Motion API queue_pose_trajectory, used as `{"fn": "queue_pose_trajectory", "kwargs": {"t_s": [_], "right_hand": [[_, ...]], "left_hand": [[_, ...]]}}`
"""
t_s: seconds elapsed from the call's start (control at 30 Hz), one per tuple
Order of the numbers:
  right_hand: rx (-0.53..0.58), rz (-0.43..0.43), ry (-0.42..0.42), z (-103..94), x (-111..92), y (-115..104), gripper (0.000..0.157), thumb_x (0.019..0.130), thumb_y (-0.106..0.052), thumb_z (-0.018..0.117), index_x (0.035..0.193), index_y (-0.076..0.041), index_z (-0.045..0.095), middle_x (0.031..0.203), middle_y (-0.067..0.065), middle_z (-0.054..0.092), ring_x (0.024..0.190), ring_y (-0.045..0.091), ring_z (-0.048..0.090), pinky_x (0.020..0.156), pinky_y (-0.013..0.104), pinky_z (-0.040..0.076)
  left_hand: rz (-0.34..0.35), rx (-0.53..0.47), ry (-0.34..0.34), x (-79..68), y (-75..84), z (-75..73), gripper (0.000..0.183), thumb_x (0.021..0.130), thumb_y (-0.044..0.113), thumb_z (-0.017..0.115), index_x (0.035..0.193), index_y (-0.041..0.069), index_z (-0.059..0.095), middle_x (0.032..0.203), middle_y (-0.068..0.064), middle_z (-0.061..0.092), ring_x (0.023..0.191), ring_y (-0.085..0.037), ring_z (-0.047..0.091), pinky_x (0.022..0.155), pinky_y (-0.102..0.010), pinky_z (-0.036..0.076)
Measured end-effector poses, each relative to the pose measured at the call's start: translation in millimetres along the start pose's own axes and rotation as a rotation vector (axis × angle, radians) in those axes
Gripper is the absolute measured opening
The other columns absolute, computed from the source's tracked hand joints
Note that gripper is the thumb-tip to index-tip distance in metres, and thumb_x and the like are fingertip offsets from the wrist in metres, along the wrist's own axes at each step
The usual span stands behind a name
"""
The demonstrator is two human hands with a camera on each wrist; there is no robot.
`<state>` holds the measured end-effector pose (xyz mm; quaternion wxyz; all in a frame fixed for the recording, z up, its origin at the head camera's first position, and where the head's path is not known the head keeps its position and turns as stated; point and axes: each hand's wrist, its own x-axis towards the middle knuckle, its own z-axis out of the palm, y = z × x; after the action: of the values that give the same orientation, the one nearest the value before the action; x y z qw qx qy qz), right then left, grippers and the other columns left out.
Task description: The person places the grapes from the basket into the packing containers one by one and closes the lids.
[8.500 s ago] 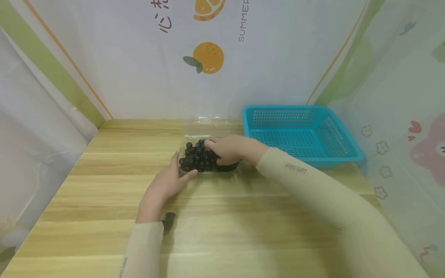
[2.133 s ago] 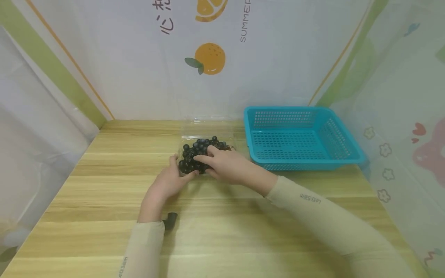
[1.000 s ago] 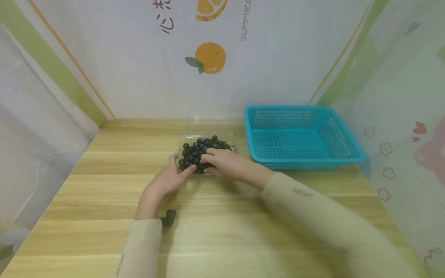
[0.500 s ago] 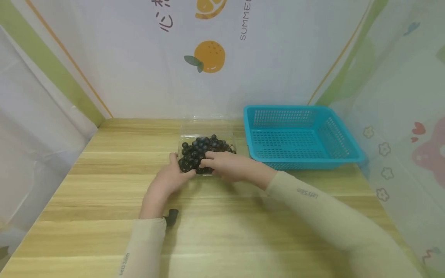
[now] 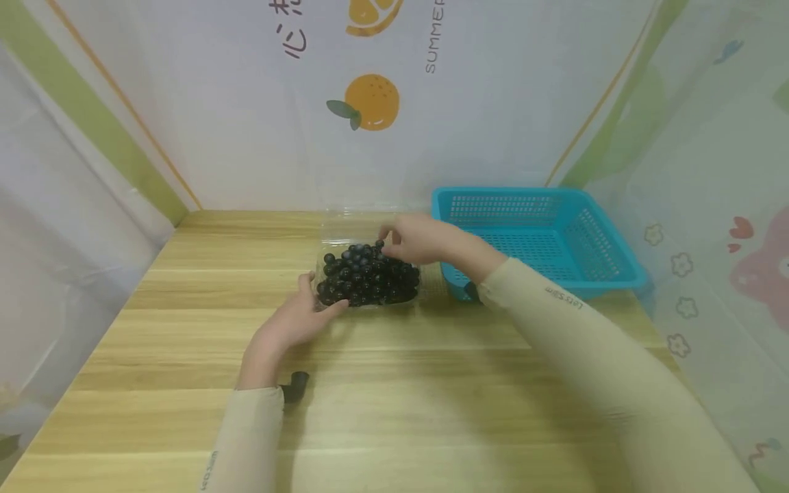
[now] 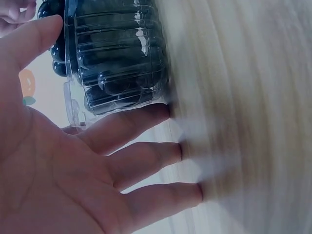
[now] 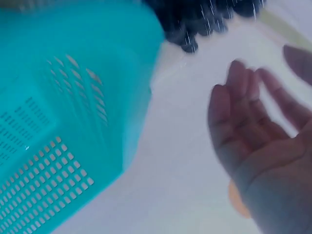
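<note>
Dark grapes (image 5: pixel 364 277) fill a clear plastic clamshell box (image 6: pixel 117 48) on the table, its see-through lid (image 5: pixel 364 222) folded back toward the wall. My left hand (image 5: pixel 290 320) is at the box's left end. In the left wrist view its thumb reaches over the rim at the grapes, while three fairly straight fingers (image 6: pixel 161 195) touch the tabletop. My right hand (image 5: pixel 419 238) hovers at the back right of the grapes, fingertips close to the topmost ones. The right wrist view shows that hand's fingers loosely bent, with nothing between them and the grapes apart from them.
A blue perforated basket (image 5: pixel 524 192) stands right of the box, under the right forearm in the head view. A small black bent object (image 5: pixel 298 385) shows beside the left wrist. A printed curtain hangs behind the wooden table (image 5: pixel 394 411).
The right hand has come off the front right of the grapes, moving up and back. More grapes now show on the right of the box. The left hand has stayed at the left end.
</note>
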<state>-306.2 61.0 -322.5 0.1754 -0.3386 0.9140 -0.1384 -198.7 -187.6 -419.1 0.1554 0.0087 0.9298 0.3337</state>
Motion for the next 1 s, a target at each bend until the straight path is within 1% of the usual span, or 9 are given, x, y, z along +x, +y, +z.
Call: {"fn": "queue_pose_trajectory", "kwargs": {"t_s": [0.17,0.27,0.33,0.4,0.47,0.53,0.6,0.67,1.0], "right_hand": [[0.086,0.160,0.050,-25.7,16.0,6.9,0.041,0.111,-0.027,0.056,0.144,-0.003,0.060,0.142,0.016,0.063,0.124,0.029,0.064,0.107,0.048,0.056],[0.133,0.206,0.055,-30.1,26.1,9.1,0.028,0.111,-0.027,0.055,0.124,-0.007,0.069,0.102,0.007,0.070,0.090,0.020,0.065,0.092,0.042,0.058],[0.184,0.242,0.042,-29.6,32.3,10.1,0.025,0.111,-0.027,0.055,0.098,-0.009,0.066,0.072,-0.002,0.055,0.066,0.014,0.051,0.081,0.037,0.056],[0.259,0.286,0.028,-27.2,37.6,10.7,0.028,0.110,-0.029,0.056,0.087,-0.012,0.058,0.064,-0.005,0.041,0.059,0.012,0.041,0.076,0.034,0.056],[0.326,0.341,0.015,-24.1,42.0,11.8,0.028,0.109,-0.032,0.058,0.094,-0.009,0.058,0.077,-0.003,0.051,0.069,0.015,0.049,0.085,0.036,0.060],[0.401,0.399,0.008,-21.4,45.4,13.3,0.035,0.109,-0.035,0.058,0.124,-0.004,0.061,0.112,0.006,0.062,0.095,0.024,0.061,0.102,0.044,0.059],[0.455,0.447,0.008,-19.7,48.8,15.5,0.063,0.108,-0.038,0.059,0.159,-0.007,0.041,0.154,0.011,0.050,0.133,0.034,0.057,0.119,0.055,0.050],[0.499,0.480,-0.001,-18.6,52.1,18.9,0.077,0.108,-0.039,0.058,0.169,-0.008,0.023,0.172,0.014,0.032,0.153,0.042,0.041,0.124,0.061,0.042],[0.721,0.534,-0.020,-17.0,54.1,30.3,0.070,0.111,-0.038,0.052,0.171,-0.016,0.024,0.181,0.010,0.014,0.166,0.043,0.018,0.131,0.067,0.026]], "left_hand": [[-0.001,-0.012,-0.015,-2.3,-1.7,-1.0,0.115,0.101,0.068,0.056,0.167,0.000,-0.009,0.156,-0.046,0.041,0.144,-0.060,0.047,0.121,-0.068,0.040],[0.007,-0.018,-0.022,-1.7,-4.0,-1.0,0.117,0.101,0.069,0.058,0.167,0.000,-0.010,0.157,-0.046,0.039,0.145,-0.060,0.046,0.122,-0.068,0.039],[0.012,-0.025,-0.026,-0.5,-5.5,-1.2,0.119,0.100,0.069,0.059,0.167,0.000,-0.010,0.158,-0.046,0.038,0.146,-0.060,0.045,0.123,-0.069,0.038],[0.015,-0.031,-0.026,1.1,-6.9,-1.6,0.119,0.099,0.069,0.060,0.167,0.000,-0.009,0.159,-0.046,0.038,0.147,-0.060,0.044,0.123,-0.069,0.037],[0.011,-0.038,-0.024,2.2,-7.7,-1.9,0.119,0.099,0.068,0.062,0.167,0.001,-0.009,0.159,-0.045,0.039,0.147,-0.059,0.044,0.123,-0.069,0.036],[0.011,-0.042,-0.022,3.0,-7.9,-2.6,0.117,0.099,0.065,0.064,0.168,0.002,-0.008,0.158,-0.044,0.041,0.147,-0.059,0.044,0.123,-0.070,0.036],[0.011,-0.041,-0.023,2.8,-7.5,-3.9,0.116,0.100,0.062,0.065,0.168,0.002,-0.007,0.157,-0.042,0.044,0.147,-0.058,0.045,0.123,-0.070,0.036],[0.011,-0.045,-0.027,2.1,-7.4,-4.5,0.114,0.101,0.059,0.066,0.168,0.003,-0.007,0.157,-0.040,0.046,0.147,-0.058,0.045,0.124,-0.070,0.034],[0.010,-0.039,-0.032,0.1,-8.7,-7.4,0.114,0.101,0.061,0.065,0.169,0.005,-0.008,0.160,-0.036,0.045,0.149,-0.057,0.043,0.125,-0.071,0.032]]}}
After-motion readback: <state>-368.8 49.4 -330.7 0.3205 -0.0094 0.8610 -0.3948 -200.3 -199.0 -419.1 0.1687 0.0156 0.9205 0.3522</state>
